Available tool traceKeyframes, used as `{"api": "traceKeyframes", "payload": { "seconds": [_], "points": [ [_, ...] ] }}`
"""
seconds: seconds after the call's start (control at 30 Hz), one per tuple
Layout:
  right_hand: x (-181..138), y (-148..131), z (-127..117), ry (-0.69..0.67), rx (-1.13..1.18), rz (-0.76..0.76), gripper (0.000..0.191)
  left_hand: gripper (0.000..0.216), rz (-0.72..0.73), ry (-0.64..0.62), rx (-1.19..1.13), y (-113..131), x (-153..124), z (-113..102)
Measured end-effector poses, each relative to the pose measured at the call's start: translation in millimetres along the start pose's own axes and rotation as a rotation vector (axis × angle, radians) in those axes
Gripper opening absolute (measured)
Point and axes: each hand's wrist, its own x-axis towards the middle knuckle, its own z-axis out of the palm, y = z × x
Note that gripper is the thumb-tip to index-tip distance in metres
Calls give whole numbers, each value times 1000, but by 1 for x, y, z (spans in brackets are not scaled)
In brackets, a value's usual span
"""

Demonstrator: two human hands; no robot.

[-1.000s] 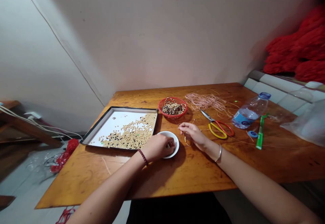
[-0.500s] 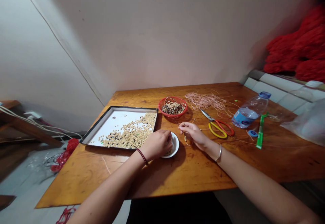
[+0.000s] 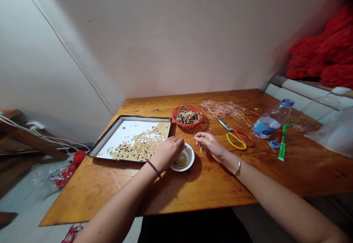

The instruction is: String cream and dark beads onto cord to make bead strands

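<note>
My left hand (image 3: 170, 151) hovers at the left rim of a small white bowl (image 3: 191, 154), its fingers closed and pointing down. Whatever they hold, if anything, is hidden. Pale beads (image 3: 180, 161) lie in the bottom of the bowl. To the right of it, my right hand (image 3: 209, 145) pinches a thin cord, and a short string of beads (image 3: 201, 151) hangs below the fingertips. Left of the bowl lies a black-edged white tray (image 3: 121, 127) with many loose pale and dark beads.
A red basket (image 3: 189, 126) of strung beads stands behind the bowl. Pink cord (image 3: 224, 110) lies in a tangle at the back. Scissors (image 3: 236, 140), a water bottle (image 3: 267, 125), a blue cap (image 3: 274, 144) and a green packet (image 3: 282, 147) lie on the right of the wooden table (image 3: 220, 191).
My left hand has risen and shifted slightly left from inside the bowl, so the beads in it now show. My right hand stays where it was with the string.
</note>
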Motion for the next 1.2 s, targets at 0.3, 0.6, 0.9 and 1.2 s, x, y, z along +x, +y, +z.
{"api": "traceKeyframes", "payload": {
  "seconds": [0.3, 0.6, 0.9, 1.2],
  "points": [
    [2, 4, -3, -16, -14, 15, 26, 20, -26, -1, -75, -4, -1, 0],
    [2, 3, -2, -11, -19, 2, 25, 28, 23, -12, -28, -2, 1, -1],
    [6, 8, -5, -31, -13, -18, 22, 19, 51, 7, -17, -7, 0, 1],
    [7, 13, -7, -58, 6, -17, 19, 19, 14, 24, 2, -7, 0, 1]
  ]
}}
